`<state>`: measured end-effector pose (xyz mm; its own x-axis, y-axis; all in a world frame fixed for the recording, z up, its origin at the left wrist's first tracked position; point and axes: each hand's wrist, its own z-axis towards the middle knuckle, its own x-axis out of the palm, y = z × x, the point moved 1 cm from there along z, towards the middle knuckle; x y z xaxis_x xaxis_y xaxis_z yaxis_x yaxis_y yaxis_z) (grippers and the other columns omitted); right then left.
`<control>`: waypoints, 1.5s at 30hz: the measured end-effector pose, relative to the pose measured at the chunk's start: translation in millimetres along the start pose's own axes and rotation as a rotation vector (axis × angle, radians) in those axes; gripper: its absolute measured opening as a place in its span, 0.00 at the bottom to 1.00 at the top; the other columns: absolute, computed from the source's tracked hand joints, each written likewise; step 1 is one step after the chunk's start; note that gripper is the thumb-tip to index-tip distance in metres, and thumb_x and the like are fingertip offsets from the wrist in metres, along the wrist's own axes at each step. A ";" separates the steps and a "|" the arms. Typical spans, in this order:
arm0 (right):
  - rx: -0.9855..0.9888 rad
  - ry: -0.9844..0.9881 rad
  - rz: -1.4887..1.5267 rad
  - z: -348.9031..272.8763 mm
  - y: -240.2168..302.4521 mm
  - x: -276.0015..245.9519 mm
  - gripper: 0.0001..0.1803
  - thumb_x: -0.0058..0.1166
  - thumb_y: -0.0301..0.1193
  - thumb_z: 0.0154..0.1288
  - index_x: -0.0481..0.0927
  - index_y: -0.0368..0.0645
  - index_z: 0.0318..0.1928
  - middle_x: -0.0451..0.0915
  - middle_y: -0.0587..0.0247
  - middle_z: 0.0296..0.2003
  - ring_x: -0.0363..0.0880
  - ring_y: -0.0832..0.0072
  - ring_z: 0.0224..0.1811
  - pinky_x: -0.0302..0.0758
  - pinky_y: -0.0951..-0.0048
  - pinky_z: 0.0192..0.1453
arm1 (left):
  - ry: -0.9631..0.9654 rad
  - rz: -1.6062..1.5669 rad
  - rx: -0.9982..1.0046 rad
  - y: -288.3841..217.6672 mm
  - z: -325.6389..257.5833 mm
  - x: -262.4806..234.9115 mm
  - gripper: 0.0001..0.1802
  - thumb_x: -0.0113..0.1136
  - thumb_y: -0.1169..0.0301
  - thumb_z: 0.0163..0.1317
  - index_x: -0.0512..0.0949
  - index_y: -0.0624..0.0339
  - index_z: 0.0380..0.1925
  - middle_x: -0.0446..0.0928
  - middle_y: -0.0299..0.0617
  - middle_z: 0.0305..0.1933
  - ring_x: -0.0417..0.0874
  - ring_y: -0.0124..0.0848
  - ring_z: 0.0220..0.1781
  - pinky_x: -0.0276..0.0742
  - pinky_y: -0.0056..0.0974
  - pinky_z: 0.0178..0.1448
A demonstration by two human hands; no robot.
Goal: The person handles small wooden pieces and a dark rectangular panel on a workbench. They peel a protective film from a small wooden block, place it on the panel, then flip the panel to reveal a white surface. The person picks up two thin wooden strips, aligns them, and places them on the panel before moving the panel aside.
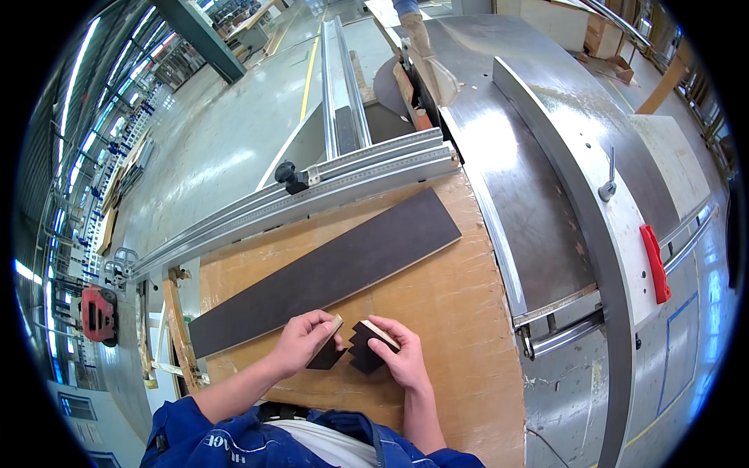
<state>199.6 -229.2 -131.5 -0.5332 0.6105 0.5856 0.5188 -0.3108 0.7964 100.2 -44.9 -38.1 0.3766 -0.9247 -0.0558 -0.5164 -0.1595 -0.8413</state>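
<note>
My left hand [303, 340] pinches a small dark board piece [328, 356] with a pale cut edge. Just to its right, my right hand [399, 352] grips several small dark board pieces [365, 349], fanned so their corners make a stepped edge. A narrow gap separates what the two hands hold. Both hands are above the brown wooden table surface [445, 343], close to my body. Beyond them a long dark board [335, 265] lies flat and slanted on that surface, its pale edge facing me.
An aluminium fence with a scale [374, 168] and a black knob [287, 173] runs behind the board. Farther off are the saw's blade guard [441, 82] and steel table [507, 132]. A long rip fence [562, 148] with a red push stick [655, 264] stands right.
</note>
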 end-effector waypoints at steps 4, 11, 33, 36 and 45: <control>-0.010 0.011 -0.037 0.5 -0.3 4.5 0.25 0.61 0.22 0.69 0.78 0.34 0.66 0.84 0.55 0.57 0.82 0.72 0.60 0.76 0.69 0.67 | -0.097 -0.052 -0.041 0.4 -1.2 -2.6 0.10 0.52 0.70 0.80 0.78 0.64 0.49 0.82 0.41 0.38 0.85 0.31 0.41 0.82 0.39 0.53; -0.019 0.040 -0.180 3.0 -5.3 4.1 0.24 0.60 0.22 0.68 0.79 0.35 0.65 0.84 0.53 0.58 0.82 0.68 0.61 0.76 0.67 0.68 | -0.089 -0.071 -0.002 -4.1 -6.3 -7.2 0.11 0.57 0.67 0.79 0.78 0.66 0.49 0.82 0.40 0.37 0.84 0.27 0.40 0.80 0.34 0.50; -0.154 0.240 0.104 3.0 -0.4 96.4 0.56 0.62 0.32 0.72 0.34 0.41 0.84 0.56 0.45 0.78 0.59 0.56 0.80 0.60 0.55 0.81 | -0.209 -0.102 0.356 -35.1 -6.0 -2.4 0.24 0.44 0.60 0.85 0.79 0.71 0.60 0.86 0.42 0.38 0.86 0.26 0.39 0.83 0.33 0.48; -0.159 0.238 -0.041 2.0 -0.5 105.7 0.54 0.63 0.31 0.72 0.37 0.40 0.83 0.59 0.49 0.77 0.62 0.60 0.78 0.63 0.57 0.79 | -0.279 -0.009 0.500 -38.9 -6.7 9.5 0.21 0.45 0.64 0.84 0.80 0.70 0.58 0.89 0.46 0.42 0.89 0.26 0.40 0.85 0.33 0.48; 0.005 0.222 -0.057 -13.7 16.7 94.2 0.44 0.71 0.24 0.64 0.63 0.34 0.77 0.74 0.61 0.64 0.75 0.75 0.61 0.77 0.72 0.61 | -0.087 0.100 0.443 -51.1 -16.7 -23.2 0.14 0.59 0.67 0.78 0.85 0.70 0.45 0.89 0.45 0.43 0.89 0.28 0.45 0.86 0.36 0.52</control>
<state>148.9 -186.8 -61.0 -0.6959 0.4513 0.5587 0.4864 -0.2762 0.8289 105.0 -21.1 15.2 0.4145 -0.8926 -0.1774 -0.1823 0.1095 -0.9771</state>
